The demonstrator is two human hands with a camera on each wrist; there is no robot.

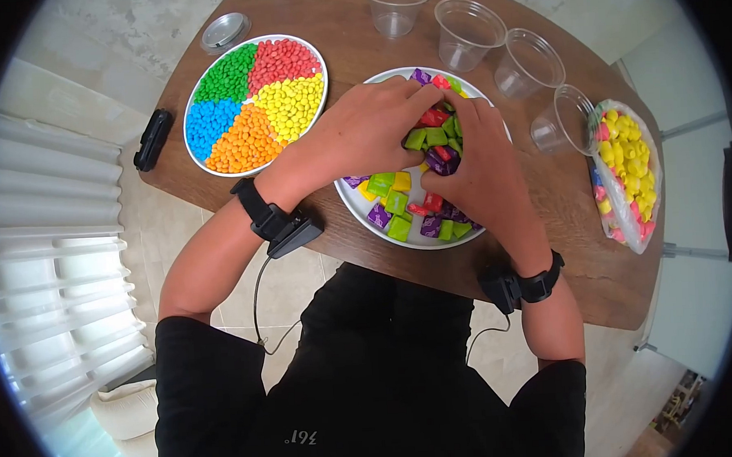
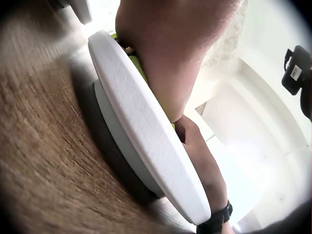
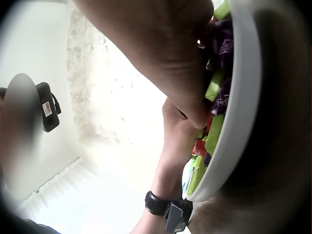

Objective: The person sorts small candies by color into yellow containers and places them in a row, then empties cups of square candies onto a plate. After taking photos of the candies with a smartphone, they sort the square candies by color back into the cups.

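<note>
A white plate (image 1: 422,246) of wrapped candies (image 1: 397,202) in green, purple, red and yellow sits in front of the person. Over its far half, my left hand (image 1: 382,130) and my right hand (image 1: 481,154) curve toward each other, fingertips close together. Between them they cup a heap of candies (image 1: 435,137), mostly green, with red and purple ones. The right thumb lies against a purple candy (image 1: 443,159). In the right wrist view, fingers (image 3: 187,83) reach down among the candies at the rim. The left fingertips are mostly hidden behind the plate's edge (image 2: 141,117) in the left wrist view.
Left of the hands stands a plate of small candies (image 1: 289,105) sorted by colour into wedges. Several clear plastic cups (image 1: 460,45) line the far right edge. A bag of yellow and pink candies (image 1: 625,164) lies at right. A round lid (image 1: 225,30) and a black device (image 1: 153,140) are at left.
</note>
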